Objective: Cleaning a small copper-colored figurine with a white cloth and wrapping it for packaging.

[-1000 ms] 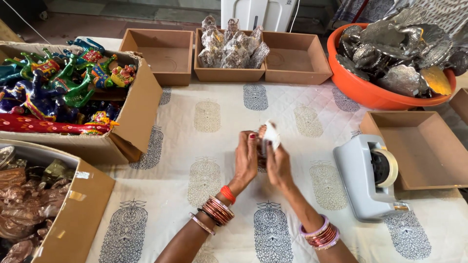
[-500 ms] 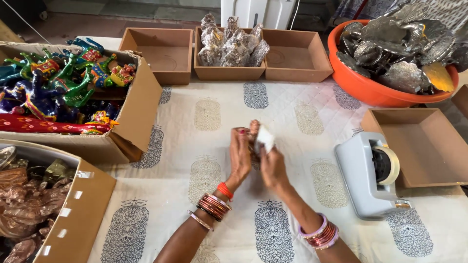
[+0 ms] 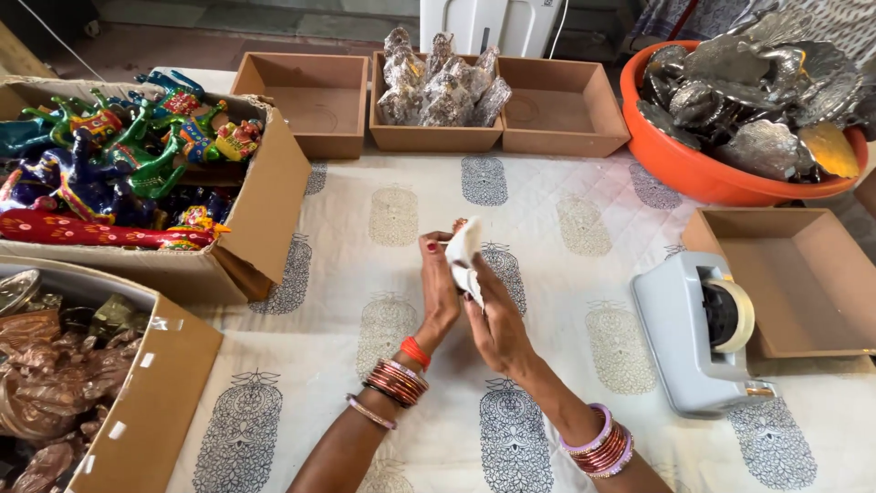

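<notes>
Right now both your hands meet over the middle of the printed tablecloth (image 3: 547, 429), with a small white wrapped piece (image 3: 464, 256) held between them. Your left hand (image 3: 440, 292) stands upright on the left of it, fingers curled around its side, thumb near its top. Your right hand (image 3: 497, 324) comes in from below and to the right, fingers pressed against the lower right face of the white piece. Neither hand is spread: both are closed on it. Its long axis runs roughly up and away from you, tilted a little to the left, and it sits just above your right hand and directly right of your left palm. Both hands touch it, so neither is nearer. What lies inside the white wrap cannot be made out.

To your right, near the table edge, stands a grey tape dispenser (image 3: 680, 338), well apart from your right hand, with an open brown box (image 3: 803, 283) beside it. To your left sit a carton of coppery figures (image 3: 137, 402) and, further back, a carton of bright painted animals (image 3: 265, 201). At the far edge are three small brown trays (image 3: 310, 137), the middle one holding clear-wrapped silvery pieces (image 3: 443, 87), and an orange tub of silver metal items (image 3: 675, 164) at far right.
</notes>
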